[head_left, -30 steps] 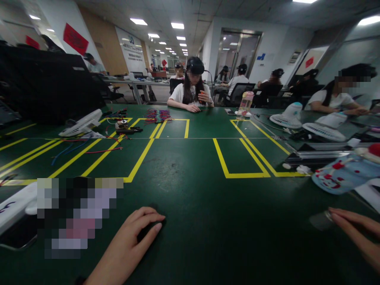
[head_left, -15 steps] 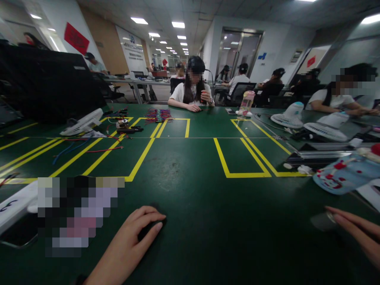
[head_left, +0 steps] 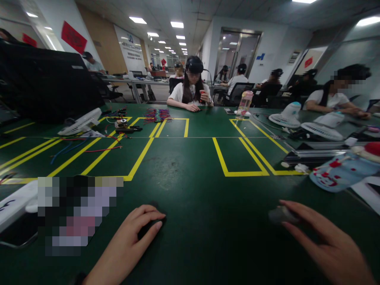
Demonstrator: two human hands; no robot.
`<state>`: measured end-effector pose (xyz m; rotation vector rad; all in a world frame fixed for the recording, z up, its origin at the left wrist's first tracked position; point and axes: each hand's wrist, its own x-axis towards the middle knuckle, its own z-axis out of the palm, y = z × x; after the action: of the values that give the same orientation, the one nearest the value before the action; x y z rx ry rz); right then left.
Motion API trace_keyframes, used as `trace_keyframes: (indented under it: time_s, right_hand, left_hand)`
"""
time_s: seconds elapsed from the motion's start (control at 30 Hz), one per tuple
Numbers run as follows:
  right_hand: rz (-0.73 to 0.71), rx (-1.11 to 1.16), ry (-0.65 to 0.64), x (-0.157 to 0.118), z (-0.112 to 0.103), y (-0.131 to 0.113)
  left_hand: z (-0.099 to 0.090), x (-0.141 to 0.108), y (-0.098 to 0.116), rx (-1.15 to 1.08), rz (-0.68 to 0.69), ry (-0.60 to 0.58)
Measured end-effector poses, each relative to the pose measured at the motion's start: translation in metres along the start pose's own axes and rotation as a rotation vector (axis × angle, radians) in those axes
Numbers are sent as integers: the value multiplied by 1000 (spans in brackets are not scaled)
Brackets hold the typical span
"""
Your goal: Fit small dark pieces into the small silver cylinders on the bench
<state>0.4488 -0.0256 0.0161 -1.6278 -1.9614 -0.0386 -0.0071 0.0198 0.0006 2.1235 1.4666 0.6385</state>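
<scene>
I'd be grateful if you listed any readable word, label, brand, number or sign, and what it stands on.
Nothing is readable.
Wall sign: characters too blurred.
Larger red paper: marking too blurred.
White label on the black object: too small.
White object, near left: mark unclear.

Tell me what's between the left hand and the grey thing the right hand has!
Just dark green tabletop. The head view shows it stretching from the left hand to the grey thing in the right hand.

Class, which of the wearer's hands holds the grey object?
The right hand: it holds the grey object, while the left hand curls without showing one.
</scene>
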Motion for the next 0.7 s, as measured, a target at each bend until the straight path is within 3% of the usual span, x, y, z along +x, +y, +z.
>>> trace_keyframes:
  time_s: [0.1,0.17,0.23,0.33,0.5,0.6,0.7]
  right_hand:
    - [-279,159,-250,21,31,-75]
    - [-369,295,-376,31,50,-115]
    - [-392,401,-438,37,64,-139]
    - [-320,516,-446,35,80,-147]
    - [-72,631,-483,24,96,-136]
    - [-78,649,-491,24,100,-134]
    - [-115,644,-464,27,100,-136]
  left_hand:
    - [0,0,-3,11,2,4]
    - [0,-1,-5,23,7,2]
    - [0,-2,-2,41,11,15]
    - [1,-2,16,65,27,36]
    - [13,7,68,8,153,4]
    - [22,18,87,-50,205,-16]
    - [29,26,92,-112,207,-5]
